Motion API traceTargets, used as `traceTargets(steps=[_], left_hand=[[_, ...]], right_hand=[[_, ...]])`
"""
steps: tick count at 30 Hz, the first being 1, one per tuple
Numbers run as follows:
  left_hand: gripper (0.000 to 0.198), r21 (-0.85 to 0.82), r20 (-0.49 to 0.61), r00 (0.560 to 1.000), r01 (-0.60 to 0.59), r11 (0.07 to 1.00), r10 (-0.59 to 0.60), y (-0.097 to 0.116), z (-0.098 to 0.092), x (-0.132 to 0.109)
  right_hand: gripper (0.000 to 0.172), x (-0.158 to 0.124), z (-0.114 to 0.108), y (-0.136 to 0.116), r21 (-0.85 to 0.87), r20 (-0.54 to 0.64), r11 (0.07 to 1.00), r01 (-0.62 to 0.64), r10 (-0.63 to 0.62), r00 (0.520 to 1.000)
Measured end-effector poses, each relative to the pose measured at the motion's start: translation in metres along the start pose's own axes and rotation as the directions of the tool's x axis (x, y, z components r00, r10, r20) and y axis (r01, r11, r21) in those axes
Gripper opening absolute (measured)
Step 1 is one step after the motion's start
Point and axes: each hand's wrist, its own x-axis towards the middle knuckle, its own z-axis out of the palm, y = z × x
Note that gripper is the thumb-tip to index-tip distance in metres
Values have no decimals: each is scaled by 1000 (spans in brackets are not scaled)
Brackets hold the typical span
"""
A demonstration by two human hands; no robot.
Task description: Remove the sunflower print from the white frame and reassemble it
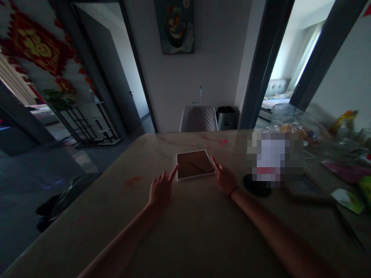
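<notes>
A shallow rectangular frame or tray with a white rim and a brown inside (pixel 188 162) lies on the table. On its brown surface rests a thin stick (pixel 198 166), set diagonally. My left hand (pixel 161 189) is at the frame's left side, its index finger stretched out to the rim and the other fingers partly bent. Along the right side, my right hand (pixel 224 178) points its index finger at the rim in the same way. Neither hand grasps anything. Whether the fingertips press on the rim or only hover beside it, I cannot tell.
The stone-patterned table (pixel 185 231) carries a black round base (pixel 257 186) beside a blurred-out object at right. Behind it sit clear plastic bags (pixel 298 123) and a green-white packet (pixel 348 200). A quilted grey chair (pixel 198 119) stands at the far edge.
</notes>
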Motion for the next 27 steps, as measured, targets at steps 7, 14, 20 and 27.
traceTargets(steps=[7,14,20,27], left_hand=[[67,-15,63,996,-67,998,68,-2,4,2],[28,-76,-22,997,-76,994,75,-4,8,2],[25,-166,-80,982,-184,969,173,-8,17,4],[27,-235,-125,967,-246,940,222,0,10,-1]], right_hand=[[71,0,0,2,-37,62,999,-16,18,998],[37,3,-8,2,36,36,983,-181,180,983],[38,5,-3,2,176,15,961,-212,213,977],[40,9,4,4,521,65,740,-425,462,884]])
